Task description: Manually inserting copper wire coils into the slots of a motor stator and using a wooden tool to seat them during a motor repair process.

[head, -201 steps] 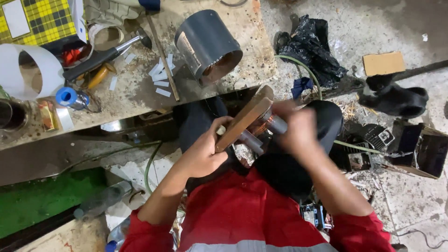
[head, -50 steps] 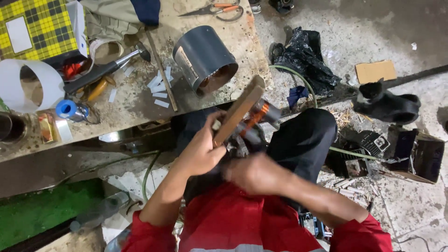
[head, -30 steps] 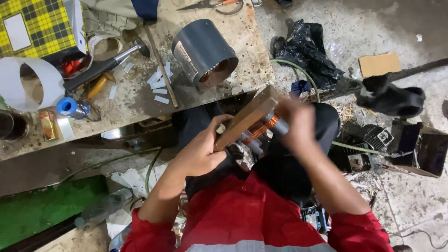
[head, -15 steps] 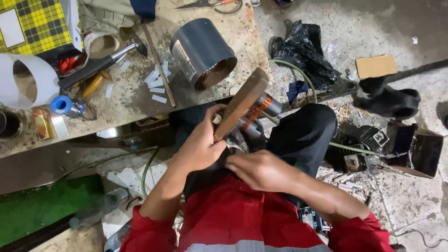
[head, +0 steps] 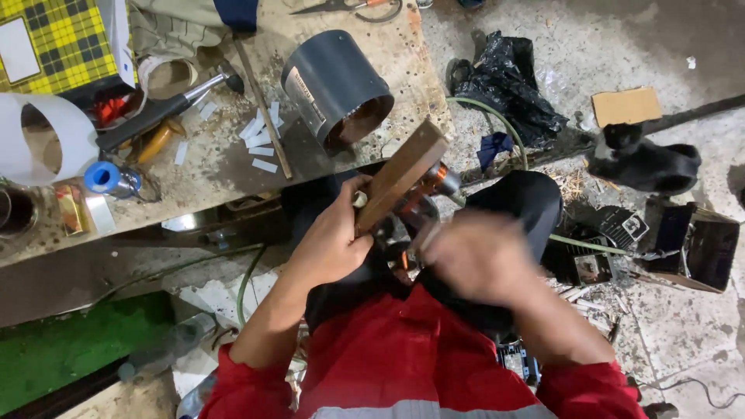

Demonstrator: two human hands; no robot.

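Overhead, the left hand [head: 330, 244] grips a wooden strip [head: 400, 177] tightly; the blurred right hand [head: 473, 256] is closed around an orange-handled tool [head: 425, 186], apparently mid-shaping, unfinished.

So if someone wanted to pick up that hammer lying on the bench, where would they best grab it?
Probably by the dark handle. The hammer lies flat on the workbench, head toward the grey pipe section, handle pointing at the blue tape roll. Come from above, fingers across the handle's middle; the long, narrow shaft suits a wrap grip, though small tools crowd close beside it.
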